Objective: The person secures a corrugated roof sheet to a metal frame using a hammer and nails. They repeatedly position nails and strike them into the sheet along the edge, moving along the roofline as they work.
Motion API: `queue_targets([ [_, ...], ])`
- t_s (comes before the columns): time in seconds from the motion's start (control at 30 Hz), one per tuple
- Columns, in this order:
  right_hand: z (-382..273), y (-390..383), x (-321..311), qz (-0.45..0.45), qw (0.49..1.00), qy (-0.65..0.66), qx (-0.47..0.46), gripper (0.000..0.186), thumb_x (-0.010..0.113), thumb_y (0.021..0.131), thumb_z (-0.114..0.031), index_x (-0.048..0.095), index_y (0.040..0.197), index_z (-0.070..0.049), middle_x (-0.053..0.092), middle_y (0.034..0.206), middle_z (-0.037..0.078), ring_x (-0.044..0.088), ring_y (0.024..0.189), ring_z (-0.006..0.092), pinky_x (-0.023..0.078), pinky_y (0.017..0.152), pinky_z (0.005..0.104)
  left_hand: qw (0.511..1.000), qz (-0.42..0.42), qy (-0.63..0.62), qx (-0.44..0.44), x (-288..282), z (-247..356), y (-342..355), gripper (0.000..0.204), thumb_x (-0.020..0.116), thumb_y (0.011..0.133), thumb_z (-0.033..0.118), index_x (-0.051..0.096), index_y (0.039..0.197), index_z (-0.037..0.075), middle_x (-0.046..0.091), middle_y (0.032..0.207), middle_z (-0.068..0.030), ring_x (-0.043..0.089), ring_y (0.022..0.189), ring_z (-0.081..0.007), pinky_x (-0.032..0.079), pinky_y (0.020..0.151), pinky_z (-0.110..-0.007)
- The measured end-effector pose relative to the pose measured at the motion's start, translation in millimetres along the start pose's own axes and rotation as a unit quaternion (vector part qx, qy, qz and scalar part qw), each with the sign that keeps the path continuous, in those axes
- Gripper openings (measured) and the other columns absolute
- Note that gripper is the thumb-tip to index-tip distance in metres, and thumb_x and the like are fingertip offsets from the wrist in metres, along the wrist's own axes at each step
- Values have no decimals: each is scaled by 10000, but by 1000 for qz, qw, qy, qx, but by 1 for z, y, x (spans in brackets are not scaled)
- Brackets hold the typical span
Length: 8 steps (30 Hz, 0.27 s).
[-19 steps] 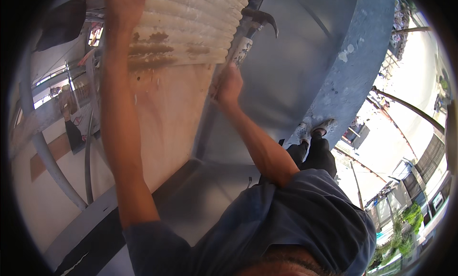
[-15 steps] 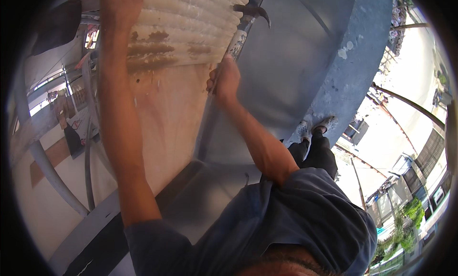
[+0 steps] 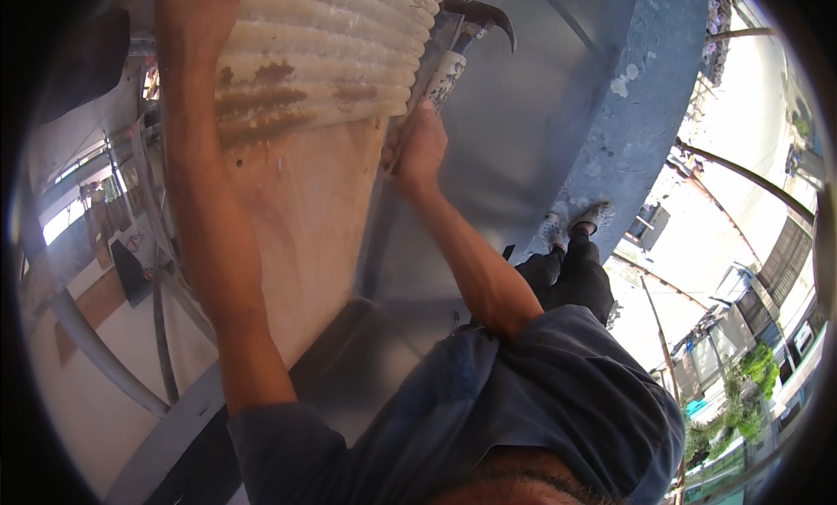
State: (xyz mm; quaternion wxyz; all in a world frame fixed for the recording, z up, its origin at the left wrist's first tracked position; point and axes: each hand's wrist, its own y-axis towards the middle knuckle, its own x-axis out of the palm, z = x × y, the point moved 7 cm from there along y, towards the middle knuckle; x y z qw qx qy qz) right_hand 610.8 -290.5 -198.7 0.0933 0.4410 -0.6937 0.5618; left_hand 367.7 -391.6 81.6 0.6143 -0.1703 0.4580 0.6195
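My right hand (image 3: 420,150) is wrapped around the speckled, worn handle of a claw hammer (image 3: 447,71). The curved dark claw points right, and the head lies close to the wavy edge of a cream corrugated sheet (image 3: 331,47). Brown stains mark the sheet's lower part. Below it is a smooth tan panel (image 3: 301,213). My left arm reaches up along the sheet's left side. Only the back of my left hand (image 3: 199,12) shows at the top edge; its fingers are out of sight.
A smooth grey surface (image 3: 514,121) lies right of the hammer. Beyond it runs a blue-grey paint-spotted ledge (image 3: 602,130), with my shoes (image 3: 593,215) on it. Bright ground and green plants (image 3: 741,400) appear far below right. Grey pipes (image 3: 105,352) stand at left.
The hammer has shifted slightly right, its head tilting away from the sheet's edge. My left arm and the corrugated sheet sit a little further left in view.
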Motion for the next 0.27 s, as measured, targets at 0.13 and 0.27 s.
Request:
queue_targets([
  [0.13, -9, -4, -10, 25, 994, 37, -96, 448, 421, 1056, -527, 500, 1073, -86, 541, 712, 85, 542, 484, 197, 452, 421, 336, 996, -8, 87, -30, 27, 60, -15, 438, 706, 912, 112, 642, 1331, 3, 649, 894, 56, 534, 791, -49, 478, 712, -243],
  [0.27, 4, 0, 10, -20, 999, -42, 1, 453, 420, 1054, -536, 499, 1120, -94, 541, 716, 84, 542, 486, 197, 462, 426, 340, 990, 22, 131, 54, 21, 77, -19, 447, 722, 902, 114, 651, 1331, 16, 647, 873, 43, 536, 786, -53, 477, 712, -241],
])
